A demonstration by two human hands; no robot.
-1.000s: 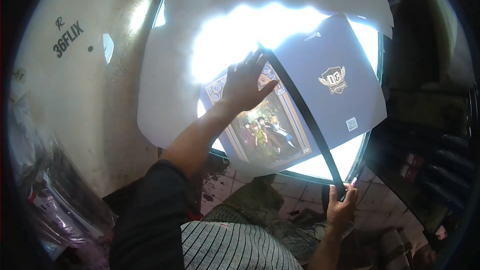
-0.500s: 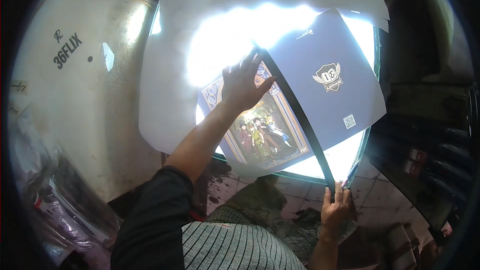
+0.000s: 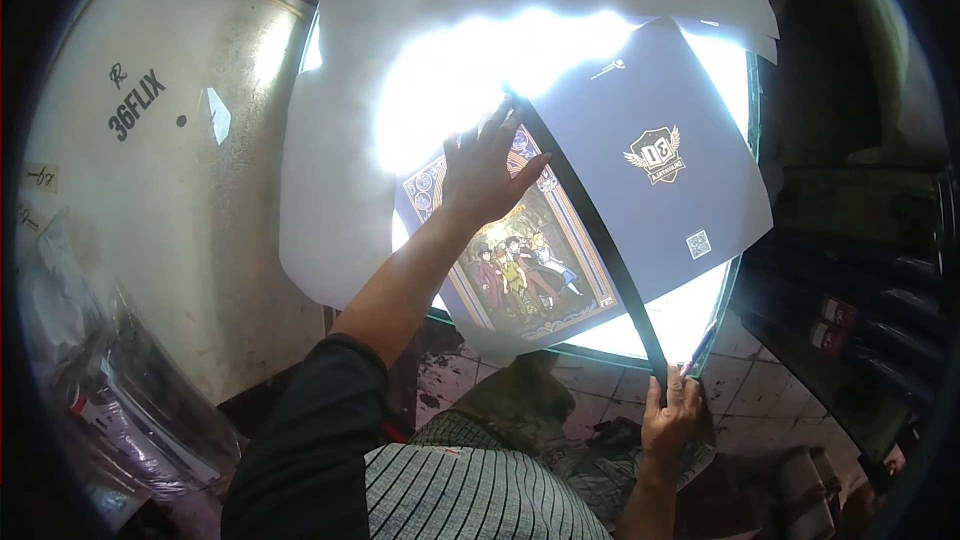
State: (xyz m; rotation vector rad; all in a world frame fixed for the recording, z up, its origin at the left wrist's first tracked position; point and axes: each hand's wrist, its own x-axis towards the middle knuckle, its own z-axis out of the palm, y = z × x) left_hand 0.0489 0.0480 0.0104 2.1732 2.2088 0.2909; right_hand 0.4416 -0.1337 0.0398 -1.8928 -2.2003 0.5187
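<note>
A printed blue cover sheet (image 3: 655, 230) lies on a brightly lit glass-topped light table (image 3: 690, 305). Its left panel carries a framed cartoon picture, its right panel a winged crest and a square code. A long, narrow black strip (image 3: 592, 210) runs slantwise between the panels and past the sheet's lower edge. My left hand (image 3: 490, 172) lies flat on the picture panel, fingers stretched toward the strip's far end, thumb at its edge. At the near end, my right hand (image 3: 675, 412) pinches the strip. Beside those fingers shows a slender object (image 3: 697, 352), too small to name.
Large white sheets (image 3: 335, 170) spread under and beyond the cover; glare hides part of them. A pale board (image 3: 150, 200) stands at the left, with clear plastic-wrapped packages (image 3: 140, 420) below it. Dark stacked items (image 3: 840, 240) are at the right, above a tiled floor (image 3: 765, 380).
Both hands stay in nearly the same places on the sheet and strip. The view has shifted very slightly; nothing is taken up or let go.
</note>
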